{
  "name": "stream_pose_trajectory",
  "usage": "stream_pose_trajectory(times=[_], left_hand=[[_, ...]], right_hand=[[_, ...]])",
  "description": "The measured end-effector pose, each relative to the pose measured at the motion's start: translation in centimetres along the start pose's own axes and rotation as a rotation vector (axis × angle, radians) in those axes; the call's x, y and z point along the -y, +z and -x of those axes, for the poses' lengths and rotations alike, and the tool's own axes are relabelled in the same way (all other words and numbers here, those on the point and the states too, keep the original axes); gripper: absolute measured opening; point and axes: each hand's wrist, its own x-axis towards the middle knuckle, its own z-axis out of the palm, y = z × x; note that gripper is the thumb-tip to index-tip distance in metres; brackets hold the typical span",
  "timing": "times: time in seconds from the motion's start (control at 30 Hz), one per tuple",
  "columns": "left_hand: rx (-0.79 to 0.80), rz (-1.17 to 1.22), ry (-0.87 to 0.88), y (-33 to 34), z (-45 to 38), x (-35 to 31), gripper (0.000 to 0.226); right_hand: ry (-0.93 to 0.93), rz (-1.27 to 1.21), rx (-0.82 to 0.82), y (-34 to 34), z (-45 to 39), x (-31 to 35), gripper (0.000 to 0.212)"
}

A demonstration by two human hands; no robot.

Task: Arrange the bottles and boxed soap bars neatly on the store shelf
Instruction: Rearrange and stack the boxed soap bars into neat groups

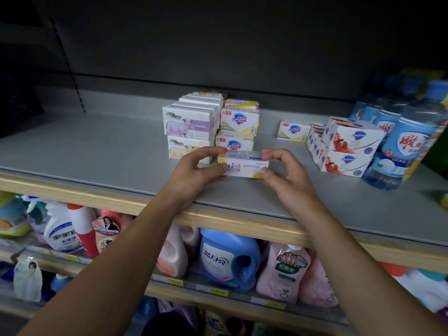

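A white and yellow soap box point(244, 164) is held just above the grey shelf point(97, 146), in front of a stack of yellow Safeguard boxes point(239, 122). My left hand point(196, 168) pinches its left end and my right hand point(283, 173) pinches its right end. Left of that stack stand white soap boxes with a sheep picture point(189, 127). A single yellow Safeguard box point(293, 130) lies further right, beside stacked white and red pomegranate soap boxes point(349, 151). Blue-labelled clear bottles point(400, 146) stand at the far right.
The shelf has a wooden front edge point(121, 200). The lower shelf holds a white spray bottle point(65, 231), a blue detergent jug point(228, 258) and pink refill pouches point(283, 272). Bare grey shelf surface stretches to the left of the soap stacks.
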Motion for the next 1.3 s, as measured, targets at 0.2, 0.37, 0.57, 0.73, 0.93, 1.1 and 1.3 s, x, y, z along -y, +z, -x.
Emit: stream_pose_trajectory(times=[0.2, 0.37, 0.57, 0.73, 0.93, 1.1, 1.3], left_hand=[[-0.043, -0.063, 0.051, -0.3, -0.1, 0.3, 0.022], [-0.049, -0.130, 0.063, -0.3, 0.0, 0.1, 0.030], [-0.020, -0.159, 0.008, 0.5, 0.0, -0.1, 0.028], [0.084, -0.497, 0.049, 0.9, 0.0, 0.1, 0.028], [0.043, -0.642, 0.095, 1.6, 0.1, 0.1, 0.024], [-0.072, -0.787, 0.224, 3.1, -1.2, -0.2, 0.019], [-0.025, -1.193, 0.355, 4.0, -5.1, -0.2, 0.047]], right_hand=[[-0.065, 0.074, 0.032, 0.4, 0.2, 0.2, 0.040], [-0.083, 0.151, 0.052, 0.7, 0.3, 0.3, 0.053], [-0.091, 0.316, -0.128, -0.1, 0.1, 0.0, 0.046], [0.027, 0.485, -0.124, -2.7, 0.6, -0.5, 0.041], [0.124, 0.733, -0.202, -7.6, 0.2, -1.1, 0.042], [-0.017, 1.038, -0.185, -8.2, 1.2, -0.1, 0.049], [-0.032, 1.247, 0.040, -5.6, 2.1, 0.2, 0.069]])
